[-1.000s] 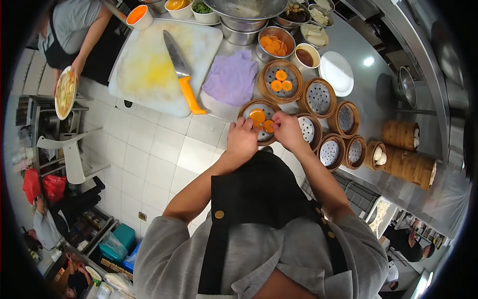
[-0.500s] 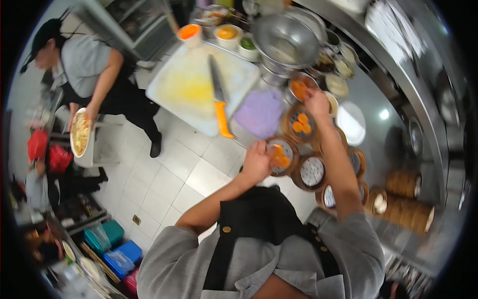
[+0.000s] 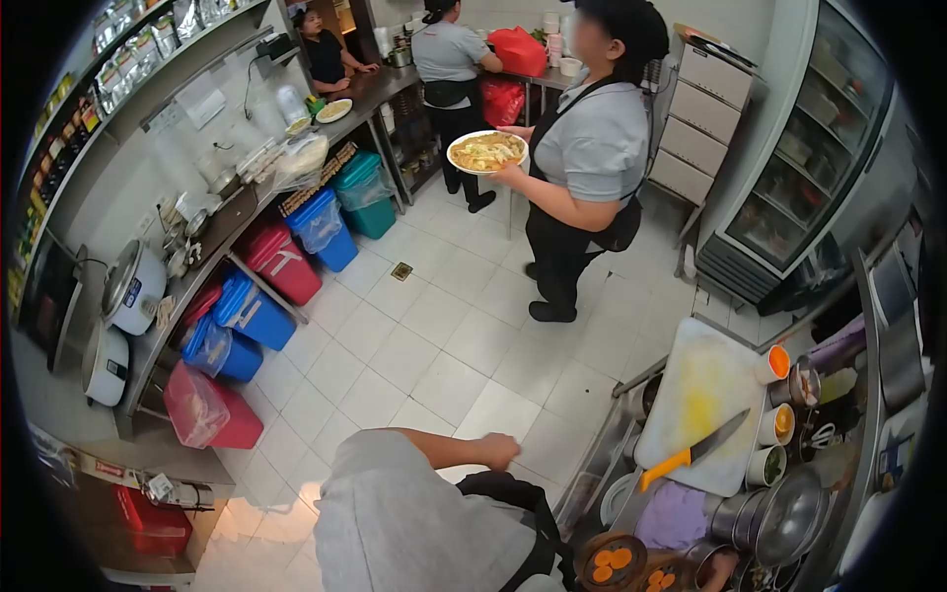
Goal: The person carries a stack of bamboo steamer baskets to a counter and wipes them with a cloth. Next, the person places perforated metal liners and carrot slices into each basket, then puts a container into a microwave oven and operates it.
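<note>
My left hand [image 3: 500,451] is held over the floor, away from the counter, with its fingers curled in. Whatever it may hold is hidden. Only a small part of my right hand [image 3: 722,568] shows at the lower edge, beside a metal bowl [image 3: 696,555]; its fingers cannot be made out. Orange round slices, looking like carrot [image 3: 619,557], lie in a round steamer basket [image 3: 592,580]. More orange slices [image 3: 659,579] sit in a second basket next to it. A purple cloth [image 3: 673,515] is spread just above the baskets.
A knife with an orange handle [image 3: 667,468] lies on a white cutting board [image 3: 735,380]. Tubs [image 3: 774,426] and large metal bowls [image 3: 792,518] stand beside it. A co-worker [image 3: 597,148] holds a plate of food [image 3: 487,152]. Bins [image 3: 321,232] line the left counter.
The view has swung left and up, bringing bins, shelves and more people into sight. My left hand has left the basket; the counter now lies at the lower right.
</note>
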`<state>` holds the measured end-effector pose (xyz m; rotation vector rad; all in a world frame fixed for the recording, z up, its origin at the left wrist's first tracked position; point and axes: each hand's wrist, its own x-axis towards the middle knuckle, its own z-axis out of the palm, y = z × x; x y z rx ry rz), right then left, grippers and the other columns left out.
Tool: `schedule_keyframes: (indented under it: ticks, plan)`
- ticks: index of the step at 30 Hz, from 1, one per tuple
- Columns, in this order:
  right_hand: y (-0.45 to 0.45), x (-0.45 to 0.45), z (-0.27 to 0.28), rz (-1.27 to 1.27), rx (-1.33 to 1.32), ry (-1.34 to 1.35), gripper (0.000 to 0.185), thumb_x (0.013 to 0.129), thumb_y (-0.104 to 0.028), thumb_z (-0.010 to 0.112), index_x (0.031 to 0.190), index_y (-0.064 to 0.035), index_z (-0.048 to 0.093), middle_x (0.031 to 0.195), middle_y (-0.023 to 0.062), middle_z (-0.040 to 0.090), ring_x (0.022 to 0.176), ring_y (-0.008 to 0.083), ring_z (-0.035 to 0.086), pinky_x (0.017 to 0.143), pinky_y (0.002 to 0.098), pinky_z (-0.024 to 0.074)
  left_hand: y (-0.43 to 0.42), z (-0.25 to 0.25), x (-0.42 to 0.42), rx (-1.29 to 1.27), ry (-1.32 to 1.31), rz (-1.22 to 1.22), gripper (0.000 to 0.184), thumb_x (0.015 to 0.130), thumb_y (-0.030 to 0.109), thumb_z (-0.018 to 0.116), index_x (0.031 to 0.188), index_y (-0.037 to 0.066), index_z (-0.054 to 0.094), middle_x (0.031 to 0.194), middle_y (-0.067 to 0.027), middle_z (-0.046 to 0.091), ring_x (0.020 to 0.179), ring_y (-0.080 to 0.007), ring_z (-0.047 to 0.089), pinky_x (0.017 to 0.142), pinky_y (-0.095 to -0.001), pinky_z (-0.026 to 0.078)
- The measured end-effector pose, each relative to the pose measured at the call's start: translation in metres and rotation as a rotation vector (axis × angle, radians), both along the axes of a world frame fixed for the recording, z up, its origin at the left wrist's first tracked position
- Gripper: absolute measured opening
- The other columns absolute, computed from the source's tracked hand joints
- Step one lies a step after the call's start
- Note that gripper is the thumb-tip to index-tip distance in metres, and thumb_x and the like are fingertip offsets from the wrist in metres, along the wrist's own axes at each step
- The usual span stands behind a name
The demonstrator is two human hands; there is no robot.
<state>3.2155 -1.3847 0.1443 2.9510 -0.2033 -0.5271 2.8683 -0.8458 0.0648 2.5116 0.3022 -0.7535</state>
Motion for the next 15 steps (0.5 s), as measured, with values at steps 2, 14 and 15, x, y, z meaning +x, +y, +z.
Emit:
schedule_keyframes:
  ticks: [2,14,15]
  plan:
    - [0.007,0.000,0.007,0.011,-0.003,0.013,0.047,0.081,-0.022,0.058,0.121,0.0030,0.056,0.121,0.0261,0.058,0.113,0.0407,0.055,0.093,0.0449,0.0458,0.020,-0.015,-0.030,0.043,0.117,0.031,0.024,0.073,0.013,0.063,0.095,0.004,0.066,0.098,-0.0206,0.066,0.096,-0.0372,0.064,0.076,-0.0463,0.054]
    - [0.029,-0.006,0.019,0.066,-0.008,0.062,0.048,0.079,-0.021,0.059,0.120,0.0024,0.057,0.117,0.0259,0.059,0.109,0.0403,0.057,0.091,0.0456,0.0469,0.042,-0.040,-0.075,0.084,0.350,0.155,0.031,0.077,0.013,0.059,0.105,0.002,0.066,0.108,-0.0203,0.065,0.101,-0.0354,0.064,0.078,-0.0463,0.055]
    - [0.028,-0.006,0.019,0.070,-0.009,0.062,0.048,0.079,-0.021,0.059,0.120,0.0024,0.057,0.117,0.0259,0.059,0.109,0.0403,0.057,0.091,0.0456,0.0470,0.042,-0.041,-0.073,0.081,0.347,0.157,0.031,0.077,0.013,0.059,0.105,0.002,0.066,0.107,-0.0204,0.065,0.101,-0.0354,0.064,0.078,-0.0462,0.055]
